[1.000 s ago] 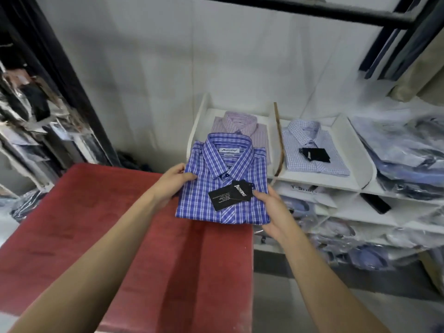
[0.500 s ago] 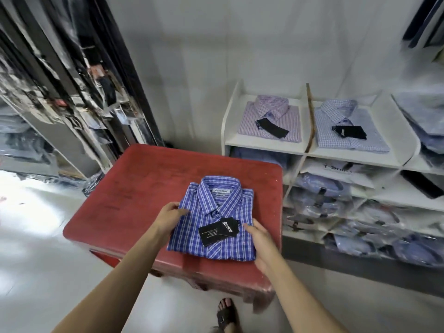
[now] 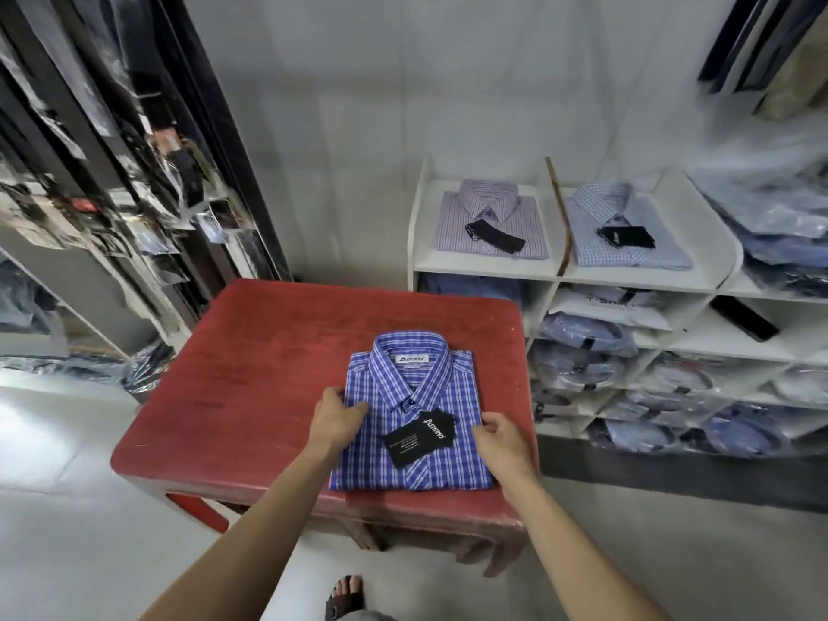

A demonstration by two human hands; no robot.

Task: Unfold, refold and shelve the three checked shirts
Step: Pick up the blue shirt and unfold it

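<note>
Looking from the left edge of the frame, I see dark racks (image 3: 112,172) hung with plastic-wrapped clothes running from the upper left down toward the middle, with a pale floor (image 3: 58,508) below them. Right of that, in the centre of the frame, stands the red table (image 3: 269,351), and on its right half lies the folded blue checked shirt (image 3: 416,419), flat, collar pointing up the frame, with a black hang tag (image 3: 419,439) resting on its front. My left hand (image 3: 334,419) rests on the shirt's left edge, thumb laid over the cloth and the fingers tucked at the side; I cannot tell how far they curl under it. My right hand (image 3: 499,437) sits at the shirt's right edge, fingers loosely bent against the fold. At the bottom centre my sandalled foot (image 3: 345,596) shows on the floor. In the upper right of the frame the white shelf unit (image 3: 488,265) carries the pink checked shirt (image 3: 488,212) in its left top bay and, past a thin wooden divider, the light blue checked shirt (image 3: 627,226) in the next bay, each folded with a black tag on it. The lower bays hold bagged shirts (image 3: 582,351).
</note>
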